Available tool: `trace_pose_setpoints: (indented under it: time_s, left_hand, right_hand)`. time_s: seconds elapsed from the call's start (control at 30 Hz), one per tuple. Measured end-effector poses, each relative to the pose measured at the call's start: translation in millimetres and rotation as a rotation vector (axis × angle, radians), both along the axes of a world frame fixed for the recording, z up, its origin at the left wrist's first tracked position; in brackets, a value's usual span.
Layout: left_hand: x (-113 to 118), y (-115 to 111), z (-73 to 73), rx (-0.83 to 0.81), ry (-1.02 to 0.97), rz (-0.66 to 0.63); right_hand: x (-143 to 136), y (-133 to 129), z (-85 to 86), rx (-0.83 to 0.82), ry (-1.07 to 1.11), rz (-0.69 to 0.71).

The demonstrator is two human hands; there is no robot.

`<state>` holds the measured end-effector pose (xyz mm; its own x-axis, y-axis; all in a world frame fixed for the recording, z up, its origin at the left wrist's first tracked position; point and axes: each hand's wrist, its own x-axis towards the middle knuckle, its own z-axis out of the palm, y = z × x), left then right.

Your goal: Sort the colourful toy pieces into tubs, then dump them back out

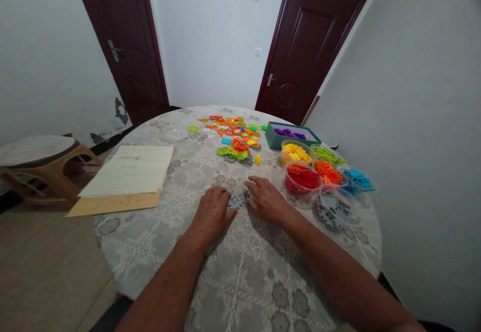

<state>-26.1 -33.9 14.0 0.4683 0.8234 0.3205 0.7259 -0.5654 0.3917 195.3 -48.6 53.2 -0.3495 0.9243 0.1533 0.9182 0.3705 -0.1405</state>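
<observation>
A flat grey interlocking plastic piece (236,201) with toothed edges lies on the tablecloth between my two hands. My left hand (214,214) grips its left edge, thumb on the near side and fingers curled on the far side. At the right end, my right hand (267,201) closes on the grey plastic with thumb and fingers; part of that end is hidden beneath the fingers. Just beyond my hands lies a pile of green and orange pieces (235,152) with grey ones under it. A small yellow piece (257,159) stands beside the pile.
Clear tubs hold red (302,178), yellow (296,152), orange (327,173), blue (356,181) and grey pieces (333,209) at right. Behind them is a green box (274,139) with purple pieces. Paper sheets (130,172) lie left; mixed coloured pieces (231,125) spread at the back.
</observation>
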Motion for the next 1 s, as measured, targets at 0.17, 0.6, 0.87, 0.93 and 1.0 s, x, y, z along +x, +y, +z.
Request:
trace_pose_setpoints:
  time_s: [0.17, 0.6, 0.87, 0.93, 1.0]
  left_hand:
    - [3, -1, -2.4, -0.027, -0.029, 0.007]
    - [-2, 1, 15.3, -0.32, -0.539, 0.139]
    - [2, 1, 19.6, -0.771, -1.044, 0.277]
    - [4, -3, 21.7, -0.919, -1.167, 0.231]
    - [5, -6, 24.2, -1.051, -1.225, 0.167]
  right_hand:
    - [4, 3, -20.1, -0.05, 0.152, 0.013]
    - [-12, -1, -37.6, -0.05, 0.822, -0.009]
    - [-18, 0, -48.4, -0.16, 1.062, -0.018]
    - [-22, -1, -47.5, -0.134, 1.016, 0.021]
    - [-25, -2, -45.9, -0.07, 0.94, 0.064]
